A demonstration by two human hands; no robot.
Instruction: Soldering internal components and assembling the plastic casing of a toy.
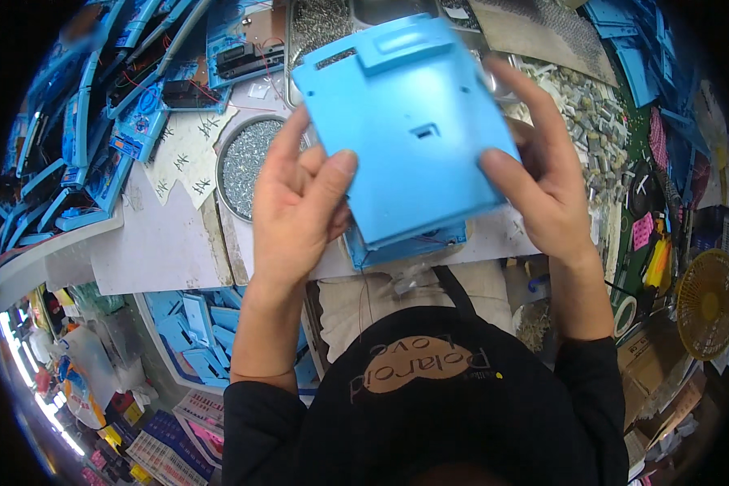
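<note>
A light blue plastic casing panel (pixel 429 154) with a small square cutout in its middle and a raised ledge at its far end is held up over the table. My left hand (pixel 296 190) grips its left edge, the thumb lying along the edge. At the right edge, my right hand (pixel 547 174) is closed on the same panel, thumb in front and the other fingers partly hidden behind. Beneath the panel, another blue casing (pixel 445 240) with thin wires shows at the table's near edge, mostly covered.
A round metal dish of small screws (pixel 255 162) stands left of the panel. Wired blue casings (pixel 146 113) are heaped at the far left. Many small grey parts (pixel 591 130) spread over the right side. A bin of blue pieces (pixel 202 332) sits below the table's left edge.
</note>
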